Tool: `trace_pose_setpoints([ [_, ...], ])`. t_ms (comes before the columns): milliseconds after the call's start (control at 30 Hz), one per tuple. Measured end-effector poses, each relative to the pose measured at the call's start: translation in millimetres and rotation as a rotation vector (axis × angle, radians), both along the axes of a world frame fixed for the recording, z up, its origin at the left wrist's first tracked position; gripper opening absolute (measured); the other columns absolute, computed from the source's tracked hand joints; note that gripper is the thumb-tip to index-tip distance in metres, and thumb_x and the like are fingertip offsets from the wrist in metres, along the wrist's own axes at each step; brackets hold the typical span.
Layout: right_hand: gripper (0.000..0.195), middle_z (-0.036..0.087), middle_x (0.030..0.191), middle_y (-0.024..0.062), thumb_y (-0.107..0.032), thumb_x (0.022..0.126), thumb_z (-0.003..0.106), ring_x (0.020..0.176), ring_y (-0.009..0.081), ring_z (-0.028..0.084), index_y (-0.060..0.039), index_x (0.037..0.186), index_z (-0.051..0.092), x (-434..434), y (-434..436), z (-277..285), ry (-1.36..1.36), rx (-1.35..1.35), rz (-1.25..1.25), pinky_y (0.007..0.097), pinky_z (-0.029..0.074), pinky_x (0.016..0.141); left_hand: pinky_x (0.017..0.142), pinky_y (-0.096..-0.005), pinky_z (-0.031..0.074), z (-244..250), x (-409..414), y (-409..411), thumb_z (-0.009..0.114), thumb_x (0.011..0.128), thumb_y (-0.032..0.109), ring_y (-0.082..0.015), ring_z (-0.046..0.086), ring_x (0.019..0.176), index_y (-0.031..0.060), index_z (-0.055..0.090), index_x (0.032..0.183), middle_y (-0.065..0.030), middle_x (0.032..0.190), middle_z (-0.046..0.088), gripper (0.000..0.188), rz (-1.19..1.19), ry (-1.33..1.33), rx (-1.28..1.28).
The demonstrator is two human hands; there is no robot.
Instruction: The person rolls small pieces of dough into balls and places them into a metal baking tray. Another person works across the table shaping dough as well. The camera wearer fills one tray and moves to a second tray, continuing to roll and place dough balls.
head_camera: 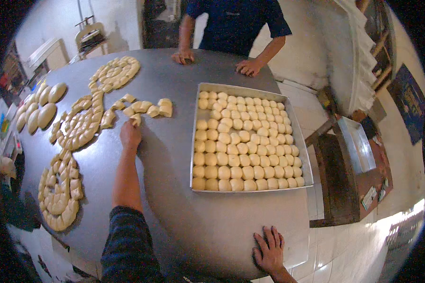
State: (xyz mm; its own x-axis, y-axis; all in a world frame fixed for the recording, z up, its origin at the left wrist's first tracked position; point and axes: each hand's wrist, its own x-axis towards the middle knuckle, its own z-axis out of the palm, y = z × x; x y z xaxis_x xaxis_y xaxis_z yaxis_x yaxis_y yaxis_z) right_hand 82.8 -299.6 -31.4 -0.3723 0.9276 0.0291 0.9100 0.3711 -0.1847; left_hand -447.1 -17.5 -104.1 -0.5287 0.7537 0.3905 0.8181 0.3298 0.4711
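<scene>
My left hand (130,135) reaches across the metal-topped table (170,148), its fingers closed around a small dough piece (137,119) at the near side of a broken row of cut dough pieces (141,106). Part of that piece is hidden by the fingers. My right hand (271,252) rests palm down near the table's front right edge, fingers apart and holding nothing. Between the hands and farther back lies a large square metal baking tray (251,191), filled with rows of round dough balls (246,155). Gaps show at the tray's left side and middle.
Coiled strands of cut dough (79,123) spread over the table's left side, beside several smooth oval dough lumps (46,115). Across the table a person (233,28) leans both hands on its far edge. Right of the table, a metal pan (357,145) sits on a wooden stand.
</scene>
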Motion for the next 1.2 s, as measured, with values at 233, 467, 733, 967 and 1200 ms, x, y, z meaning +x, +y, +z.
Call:
trace_pose_setpoints([
  [233,0.039,0.041,0.136,0.0129,-0.019,0.079,0.056,0.126,0.0358,0.034,-0.0115,0.118,0.057,12,-6,-12,0.231,-0.008,-0.123,0.0484,0.025,0.104,0.071,-0.0315,0.049,65,130,-163,0.059,0.085,0.014,-0.018,0.062,0.078,0.0032,0.061,0.097,-0.0104,0.086,0.065,0.016,-0.479,-0.585,0.03],
  [467,0.033,0.059,0.109,0.0112,-0.021,0.092,0.046,0.101,0.0178,0.052,-0.0021,0.119,0.054,-83,-8,19,1.352,-0.62,-0.345,0.0307,0.041,0.087,0.09,-0.0435,0.044,119,245,-295,0.062,0.084,0.026,-0.0326,0.054,0.104,0.0062,0.053,0.12,-0.0176,0.107,0.059,0.042,-1.435,-0.38,-0.226],
  [733,0.043,0.043,0.129,0.0165,-0.024,0.088,0.049,0.115,0.0404,0.041,-0.0052,0.127,0.045,-4,1,-8,-0.18,0.171,0.013,0.0483,0.031,0.1,0.079,-0.0397,0.049,90,145,-337,0.063,0.082,0.011,-0.0271,0.059,0.093,0.0059,0.06,0.106,-0.0116,0.101,0.063,0.025,-0.504,-0.538,-0.118],
  [967,0.041,0.047,0.118,0.0219,-0.029,0.079,0.06,0.112,0.0406,0.042,-0.0064,0.111,0.052,-43,20,-45,0.19,0.089,-0.185,0.0488,0.031,0.098,0.077,-0.0368,0.048,59,173,-316,0.062,0.079,0.007,-0.0293,0.058,0.093,0.0049,0.061,0.098,-0.012,0.099,0.062,0.019,-0.847,-0.29,-0.042],
  [1200,0.029,0.054,0.098,0.0186,-0.02,0.07,0.066,0.104,0.0372,0.045,-0.004,0.092,0.055,18,75,-27,0.284,0.285,-0.497,0.0477,0.036,0.091,0.08,-0.0396,0.045,62,169,-310,0.062,0.079,0.009,-0.0314,0.057,0.089,0.0051,0.061,0.096,-0.0132,0.096,0.061,0.018,-0.7,-0.195,-0.078],
])
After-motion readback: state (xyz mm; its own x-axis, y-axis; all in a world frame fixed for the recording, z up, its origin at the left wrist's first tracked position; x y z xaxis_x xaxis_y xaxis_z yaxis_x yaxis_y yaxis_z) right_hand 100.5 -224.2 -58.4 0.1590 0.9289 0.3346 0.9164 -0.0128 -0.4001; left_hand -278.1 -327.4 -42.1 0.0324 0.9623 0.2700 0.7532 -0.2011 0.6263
